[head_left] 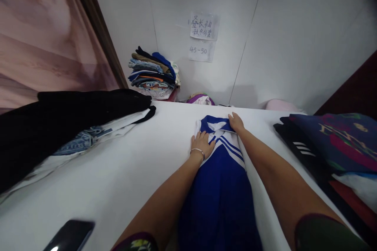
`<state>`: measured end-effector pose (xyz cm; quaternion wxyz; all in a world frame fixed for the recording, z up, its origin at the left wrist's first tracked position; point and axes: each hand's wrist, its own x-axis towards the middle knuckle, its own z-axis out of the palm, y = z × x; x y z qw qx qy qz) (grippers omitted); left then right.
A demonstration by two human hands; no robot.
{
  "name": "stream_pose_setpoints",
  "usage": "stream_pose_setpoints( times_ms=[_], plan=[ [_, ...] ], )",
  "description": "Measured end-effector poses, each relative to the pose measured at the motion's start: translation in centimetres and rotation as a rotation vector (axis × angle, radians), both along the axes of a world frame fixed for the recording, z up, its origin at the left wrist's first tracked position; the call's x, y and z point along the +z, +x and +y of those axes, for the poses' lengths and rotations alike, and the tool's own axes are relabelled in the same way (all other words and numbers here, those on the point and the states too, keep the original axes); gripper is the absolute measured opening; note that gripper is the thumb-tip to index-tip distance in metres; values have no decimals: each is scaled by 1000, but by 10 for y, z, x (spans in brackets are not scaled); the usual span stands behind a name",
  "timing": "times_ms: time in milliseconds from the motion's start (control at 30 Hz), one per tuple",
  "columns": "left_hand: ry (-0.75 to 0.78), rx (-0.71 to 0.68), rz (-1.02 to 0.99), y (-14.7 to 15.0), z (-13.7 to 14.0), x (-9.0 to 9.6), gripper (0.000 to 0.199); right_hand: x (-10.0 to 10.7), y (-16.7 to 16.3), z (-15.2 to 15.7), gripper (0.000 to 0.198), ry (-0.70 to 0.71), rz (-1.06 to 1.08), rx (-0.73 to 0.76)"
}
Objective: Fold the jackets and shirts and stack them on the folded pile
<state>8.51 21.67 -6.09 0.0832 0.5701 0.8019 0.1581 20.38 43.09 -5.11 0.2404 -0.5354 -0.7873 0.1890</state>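
A blue and white jacket [221, 188] with a blue collar and striped chest lies lengthwise on the white table [129, 188], its collar end away from me. My left hand [202, 145] rests flat on the white part at its left shoulder, fingers spread. A bracelet circles that wrist. Beside the collar's right edge is my right hand [236, 122], its palm side against the cloth and its fingers reaching past it. Its fingers look stretched rather than wrapped round the fabric. The jacket's lower end runs out of view between my forearms.
Black, white and denim clothes [88, 117] are heaped at left. A stack of folded clothes [154, 72] stands behind the table. More clothes [332, 145] pile up at right. A dark phone [70, 235] lies near the front edge. Handwritten paper signs [203, 33] hang on the wall.
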Motion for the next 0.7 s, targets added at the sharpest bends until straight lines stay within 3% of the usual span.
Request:
stream_pose_setpoints(
  times_ms=[133,233,433,700],
  plan=[
    [-8,1,1,1,0,1,62,-7,-1,-22,53,73,-123,133],
    [-16,-2,10,0,1,1,61,-11,-2,-33,52,24,-269,229],
    [-7,-10,13,-1,0,1,60,-6,6,-54,64,50,-267,146],
    [-39,-14,10,-1,1,5,61,-14,21,-85,66,-79,-377,280]
  ],
)
